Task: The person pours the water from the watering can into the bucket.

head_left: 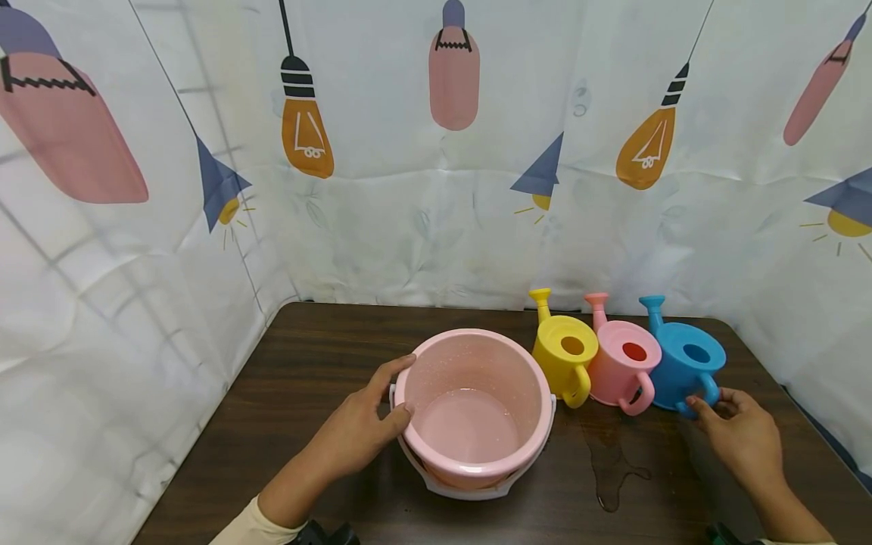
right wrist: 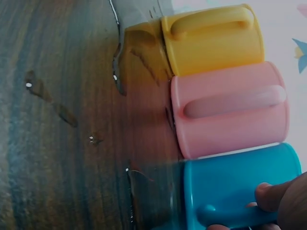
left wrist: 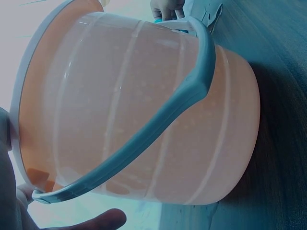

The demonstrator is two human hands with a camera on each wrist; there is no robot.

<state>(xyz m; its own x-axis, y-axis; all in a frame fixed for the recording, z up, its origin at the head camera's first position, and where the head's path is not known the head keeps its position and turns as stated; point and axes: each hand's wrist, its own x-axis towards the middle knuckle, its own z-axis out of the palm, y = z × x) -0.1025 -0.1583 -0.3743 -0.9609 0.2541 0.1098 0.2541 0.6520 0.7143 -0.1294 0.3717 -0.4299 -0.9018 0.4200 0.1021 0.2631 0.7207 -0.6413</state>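
Note:
A pink bucket [head_left: 470,462] with a pale handle [left wrist: 144,143] stands on the dark wooden table, a little clear liquid in its bottom. My left hand [head_left: 368,424] rests against the left of its rim with fingers spread. One finger [left wrist: 103,220] stretches out below the handle in the left wrist view. At the right, my right hand [head_left: 745,439] pinches the handle of a blue watering can [head_left: 681,363], which stands upright. Beside it are a pink watering can [head_left: 623,359] and a yellow watering can [head_left: 562,348], all in a row, spouts toward the back.
Spilled water [head_left: 609,473] lies on the table [head_left: 327,341] in front of the cans; more wet streaks show in the right wrist view. A white printed curtain [head_left: 409,212] hangs behind and at both sides. The yellow can stands close to the bucket's right side.

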